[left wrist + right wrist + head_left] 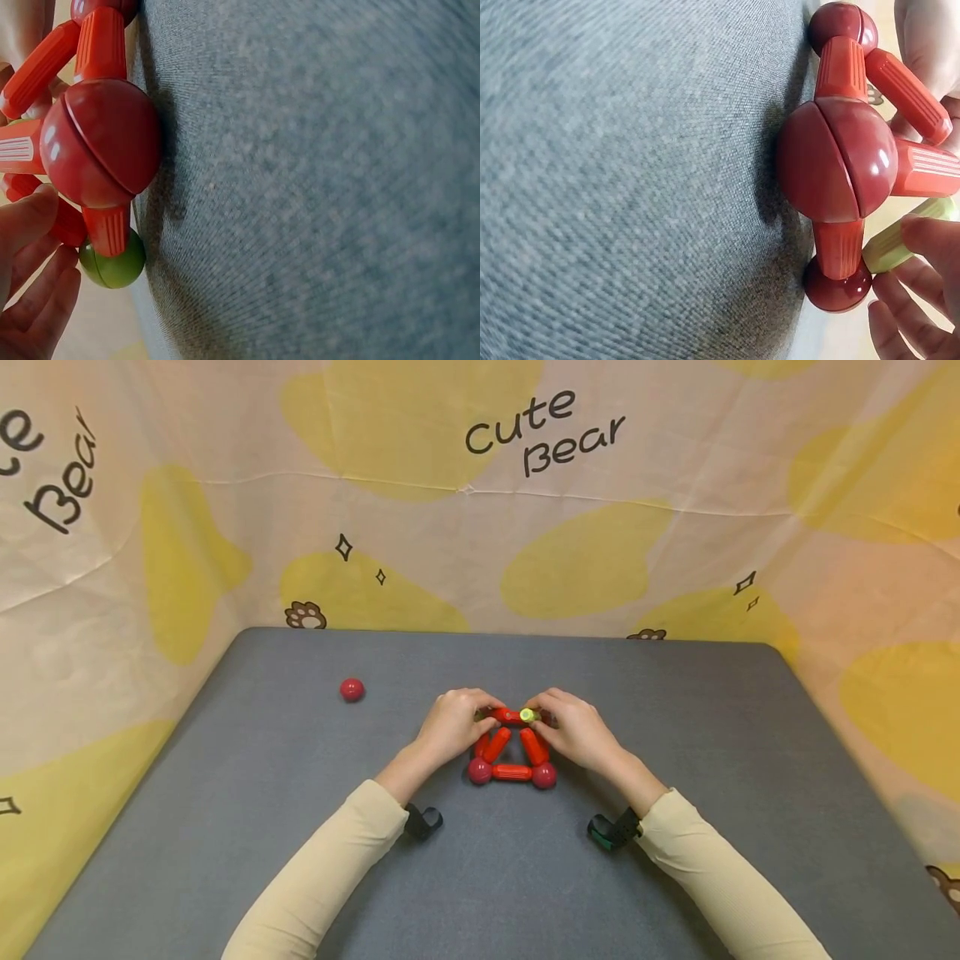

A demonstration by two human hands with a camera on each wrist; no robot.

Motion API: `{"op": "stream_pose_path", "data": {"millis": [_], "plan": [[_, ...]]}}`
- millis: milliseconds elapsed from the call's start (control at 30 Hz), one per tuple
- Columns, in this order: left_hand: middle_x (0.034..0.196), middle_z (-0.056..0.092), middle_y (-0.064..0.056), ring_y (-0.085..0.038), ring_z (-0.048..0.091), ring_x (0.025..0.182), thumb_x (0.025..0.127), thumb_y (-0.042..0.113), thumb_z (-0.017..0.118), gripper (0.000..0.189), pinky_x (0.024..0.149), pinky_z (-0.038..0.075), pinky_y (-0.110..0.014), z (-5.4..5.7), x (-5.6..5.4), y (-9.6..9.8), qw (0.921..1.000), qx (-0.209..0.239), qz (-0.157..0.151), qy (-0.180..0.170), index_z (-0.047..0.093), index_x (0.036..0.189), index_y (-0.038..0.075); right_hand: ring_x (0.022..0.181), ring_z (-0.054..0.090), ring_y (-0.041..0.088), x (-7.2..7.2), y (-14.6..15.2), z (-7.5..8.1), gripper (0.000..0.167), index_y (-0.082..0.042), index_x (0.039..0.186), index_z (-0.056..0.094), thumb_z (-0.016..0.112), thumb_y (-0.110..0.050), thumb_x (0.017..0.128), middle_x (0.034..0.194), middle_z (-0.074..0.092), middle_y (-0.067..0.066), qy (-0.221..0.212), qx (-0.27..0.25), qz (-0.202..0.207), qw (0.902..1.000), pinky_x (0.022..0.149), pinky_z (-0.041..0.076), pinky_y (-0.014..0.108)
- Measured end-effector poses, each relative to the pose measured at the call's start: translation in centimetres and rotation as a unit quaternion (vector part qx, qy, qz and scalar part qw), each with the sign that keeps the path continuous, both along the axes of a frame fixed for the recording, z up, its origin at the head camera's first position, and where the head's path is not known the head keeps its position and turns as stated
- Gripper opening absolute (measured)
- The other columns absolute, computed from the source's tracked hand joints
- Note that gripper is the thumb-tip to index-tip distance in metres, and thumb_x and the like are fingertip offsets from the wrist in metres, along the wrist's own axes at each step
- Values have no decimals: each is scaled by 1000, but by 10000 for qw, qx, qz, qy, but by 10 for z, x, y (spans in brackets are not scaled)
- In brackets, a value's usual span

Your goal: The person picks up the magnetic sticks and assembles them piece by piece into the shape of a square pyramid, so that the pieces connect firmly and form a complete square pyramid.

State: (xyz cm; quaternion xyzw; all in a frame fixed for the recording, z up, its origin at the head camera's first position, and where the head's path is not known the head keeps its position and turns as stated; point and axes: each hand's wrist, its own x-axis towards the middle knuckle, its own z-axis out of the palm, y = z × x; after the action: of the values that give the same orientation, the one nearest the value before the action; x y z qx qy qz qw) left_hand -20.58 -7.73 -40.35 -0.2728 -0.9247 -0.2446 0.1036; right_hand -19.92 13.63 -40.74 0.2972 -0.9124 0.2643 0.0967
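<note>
A frame of red sticks and round balls stands between the hands. Two dark red balls, the left one [480, 771] and the right one [543, 775], are joined by a front red stick [512, 772]. Other sticks rise at a slant from them. At the far left corner a green ball [112, 262] shows in the left wrist view. My left hand [453, 725] pinches a slanted red stick [70, 223] beside that ball. My right hand [573, 727] pinches a yellow-green stick [891, 244], whose lower end meets a far dark red ball [838, 286].
A loose red ball [352, 690] lies on the grey table [225, 827], left of the frame. Behind the table hangs a printed cloth [420, 568]. Black wrist straps, left [423, 822] and right [613, 830], sit near the cuffs.
</note>
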Motion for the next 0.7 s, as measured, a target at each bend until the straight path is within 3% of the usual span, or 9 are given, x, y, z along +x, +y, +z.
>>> {"op": "stream_pose_path", "data": {"millis": [700], "plan": [[98,69,2,-18,64,92,77,17,74,22,80,49,-37,-1,0,1,9997,-248,0,-57,72,98,17,75,54,15,1,-2,1,18,-14,97,66,69,-10,80,88,59,-1,-68,68,-22,10000,63,45,27]]}}
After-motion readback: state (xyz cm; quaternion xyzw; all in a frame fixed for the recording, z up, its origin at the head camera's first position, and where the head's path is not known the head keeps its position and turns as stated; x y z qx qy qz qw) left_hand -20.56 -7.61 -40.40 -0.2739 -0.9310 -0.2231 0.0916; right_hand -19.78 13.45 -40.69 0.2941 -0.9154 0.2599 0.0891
